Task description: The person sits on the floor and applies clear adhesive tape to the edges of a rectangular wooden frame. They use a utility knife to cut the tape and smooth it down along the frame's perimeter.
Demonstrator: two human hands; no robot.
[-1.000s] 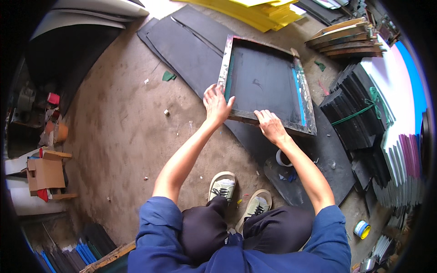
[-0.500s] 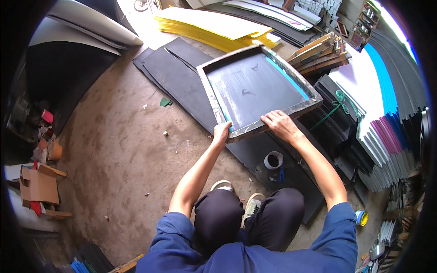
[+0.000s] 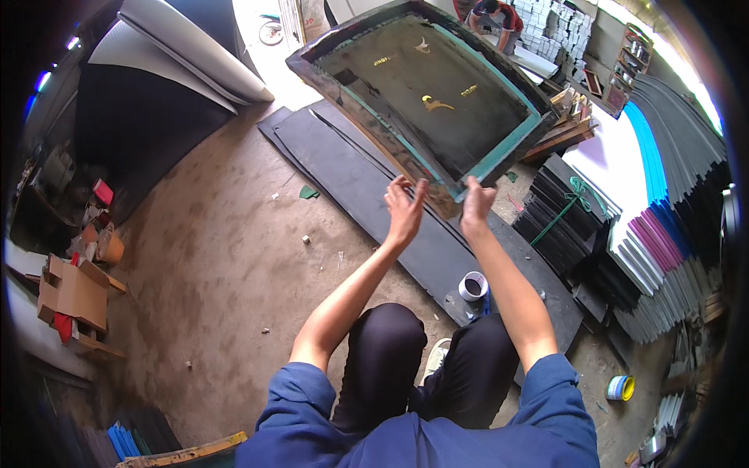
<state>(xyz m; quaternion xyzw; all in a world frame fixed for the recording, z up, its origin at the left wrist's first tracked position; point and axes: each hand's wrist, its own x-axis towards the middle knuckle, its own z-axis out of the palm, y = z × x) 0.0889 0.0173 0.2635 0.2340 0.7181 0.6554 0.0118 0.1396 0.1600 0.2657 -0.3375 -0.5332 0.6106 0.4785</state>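
A screen-printing frame (image 3: 511,140) is raised and tilted above the black sheets (image 3: 351,183), its dark mesh facing me. Teal strips line the mesh, and small bird-like shapes and lettering show light through it. My right hand (image 3: 477,209) grips the frame's near corner, thumb over the edge. Just left of that corner, my left hand (image 3: 404,214) has its fingers spread and curved beside the frame's near side; it does not appear to grip it. On the black sheets by my right forearm stands a white tub of dark ink (image 3: 473,286), with a blue-handled tool (image 3: 487,303) beside it.
Stacked foam sheets (image 3: 624,210) and a bundle tied with green string (image 3: 576,193) stand at right. A yellow-and-blue can (image 3: 620,388) lies on the floor (image 3: 226,257). At left are a cardboard box (image 3: 78,292) and large rolled sheets (image 3: 187,54). Another person (image 3: 499,22) bends at the back.
The frame has been lifted and tipped up, showing its mesh from the other side. My left hand has come off its corner; my right hand has shifted to the near corner.
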